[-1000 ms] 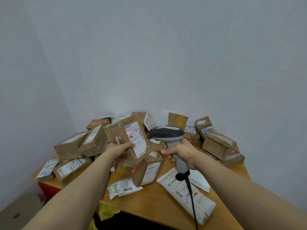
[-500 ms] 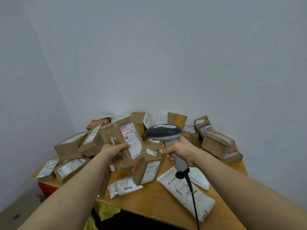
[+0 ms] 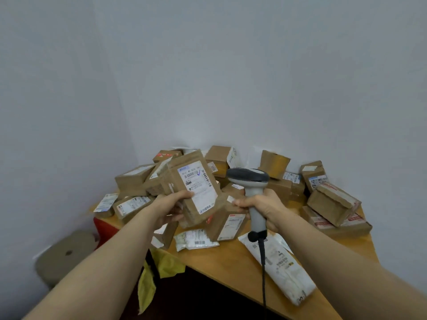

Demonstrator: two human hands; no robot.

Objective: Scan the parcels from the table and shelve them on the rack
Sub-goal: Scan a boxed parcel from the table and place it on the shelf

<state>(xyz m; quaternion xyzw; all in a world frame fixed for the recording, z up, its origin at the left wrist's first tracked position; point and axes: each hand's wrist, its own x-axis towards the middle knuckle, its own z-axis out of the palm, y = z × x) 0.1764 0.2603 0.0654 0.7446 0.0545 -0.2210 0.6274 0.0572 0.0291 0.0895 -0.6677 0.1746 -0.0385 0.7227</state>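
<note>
Two bare forearms reach forward over the near corner of an orange-brown wooden table (image 3: pixel 221 262). Closest in, under the left forearm, a crumpled yellow plastic bag (image 3: pixel 161 266) hangs below the table edge. Under the right wrist a long white plastic mailer bag (image 3: pixel 282 266) lies flat, crossed by a black cable (image 3: pixel 263 269).

The right hand (image 3: pixel 263 207) is clamped round the pale handle of a grey pistol-shaped barcode scanner (image 3: pixel 248 176), all its fingers curled tight and the dark head standing above the fist. Level with it, the left hand (image 3: pixel 172 207) grips a brown cardboard parcel with a white shipping label (image 3: pixel 178 181). The thumb presses on the label's lower corner and the fingers curl beneath the box. This parcel is lifted clear of the table and tilted, its label facing the camera, just left of the scanner's head.

Just beyond and between both hands leans a brown box with a narrow white label (image 3: pixel 227 224), and a small white plastic packet (image 3: pixel 196 239) lies under the left hand's side. Farther right of the right hand sits a brown box bound with red-and-white tape (image 3: pixel 332 204). Behind everything, a heap of brown cardboard boxes (image 3: pixel 136 179) fills the corner against the pale grey wall (image 3: pixel 231 77).
</note>
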